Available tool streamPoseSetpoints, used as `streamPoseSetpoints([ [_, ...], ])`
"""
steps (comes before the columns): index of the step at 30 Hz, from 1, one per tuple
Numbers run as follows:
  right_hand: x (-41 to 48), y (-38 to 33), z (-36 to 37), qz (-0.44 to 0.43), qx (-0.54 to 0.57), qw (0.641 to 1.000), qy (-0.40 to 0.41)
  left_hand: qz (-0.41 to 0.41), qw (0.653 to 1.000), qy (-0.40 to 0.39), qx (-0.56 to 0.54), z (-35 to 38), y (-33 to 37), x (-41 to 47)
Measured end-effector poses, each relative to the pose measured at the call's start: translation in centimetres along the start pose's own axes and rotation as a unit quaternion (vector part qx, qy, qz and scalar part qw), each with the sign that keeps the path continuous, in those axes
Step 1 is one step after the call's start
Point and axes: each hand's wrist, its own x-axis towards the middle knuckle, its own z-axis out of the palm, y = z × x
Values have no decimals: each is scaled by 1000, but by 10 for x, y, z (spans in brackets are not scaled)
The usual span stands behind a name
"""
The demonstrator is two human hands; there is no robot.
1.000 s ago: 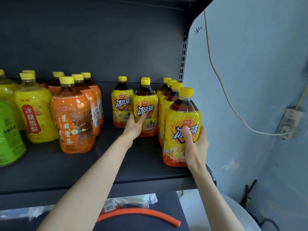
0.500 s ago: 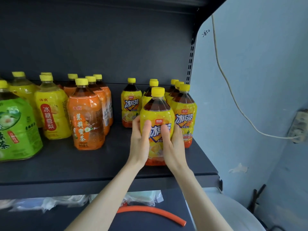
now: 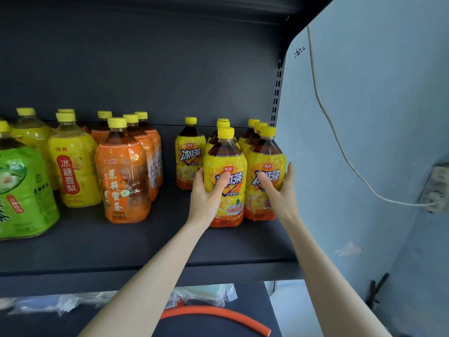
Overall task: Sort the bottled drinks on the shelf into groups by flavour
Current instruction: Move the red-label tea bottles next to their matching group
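Several yellow-labelled iced black tea bottles stand in rows at the right end of the dark shelf (image 3: 150, 242). My left hand (image 3: 206, 190) grips the front bottle of the middle row (image 3: 228, 166). My right hand (image 3: 279, 190) wraps the front bottle of the right row (image 3: 266, 161), thumb across its label. One more iced tea bottle (image 3: 189, 152) stands alone just left of them. Further left are orange jasmine tea bottles (image 3: 124, 171), yellow pear drink bottles (image 3: 73, 164) and a green tea bottle (image 3: 21, 190).
The shelf's perforated upright (image 3: 277, 93) and a pale blue wall (image 3: 364, 117) close off the right side. A white cable (image 3: 340, 147) runs down to a socket (image 3: 435, 188). Below the shelf lie an orange hose (image 3: 218, 314) and plastic bags (image 3: 73, 302).
Both hands held one iced tea bottle in the middle row. Now the right hand has shifted onto the front bottle of the right row, while the left stays on the middle one.
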Motion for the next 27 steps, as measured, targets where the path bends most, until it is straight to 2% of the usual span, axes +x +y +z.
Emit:
streamPoseSetpoints([
  [2, 4, 6, 0, -9, 4, 1000, -20, -2, 1000, 11, 9, 2, -5, 6],
  [19, 5, 12, 3, -14, -14, 1000, -8, 26, 999, 26, 19, 7, -13, 22],
  [23, 3, 6, 1, -5, -28, 999, -21, 9, 999, 17, 42, 4, -8, 23],
  [27, -4, -4, -6, 20, -92, 995, -33, -32, 996, -23, 80, -6, 2, 18],
])
